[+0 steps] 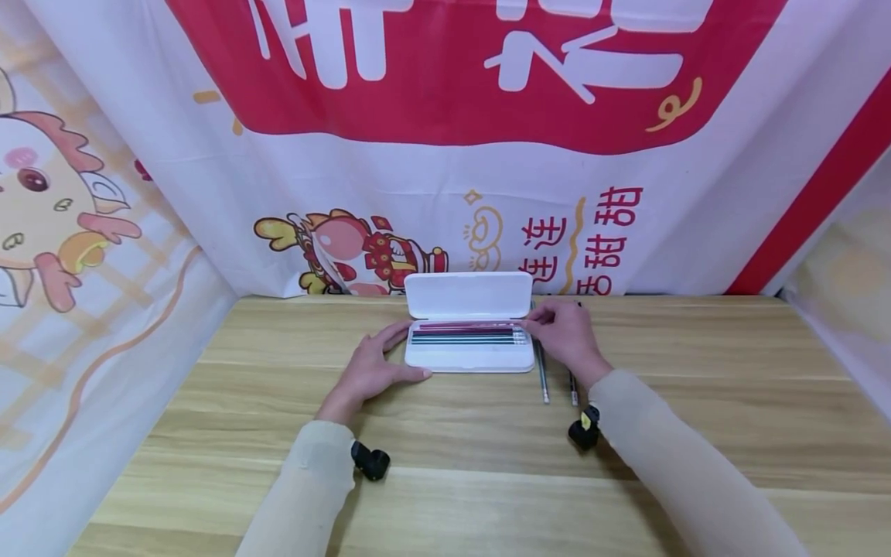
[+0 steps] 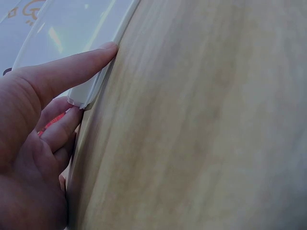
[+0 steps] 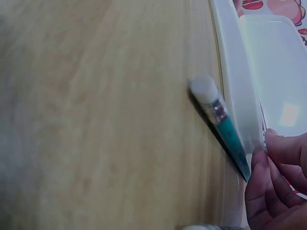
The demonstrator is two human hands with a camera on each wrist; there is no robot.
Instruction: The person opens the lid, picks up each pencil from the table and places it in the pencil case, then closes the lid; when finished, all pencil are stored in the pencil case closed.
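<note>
A white pencil case lies on the table with its lid raised at the back. Several green and dark pencils lie lengthwise inside, beside a magenta pencil at the back. My left hand holds the case's left end, its thumb along the front edge and fingers round the corner. At the right end, my right hand pinches the end of a reddish pencil between thumb and fingers. Its far part is hidden by the case wall in the right wrist view.
To the right of the case a green pencil with a white eraser lies on the wooden table. A dark pencil lies farther right, partly under my right hand. A printed cloth hangs behind the table's back edge.
</note>
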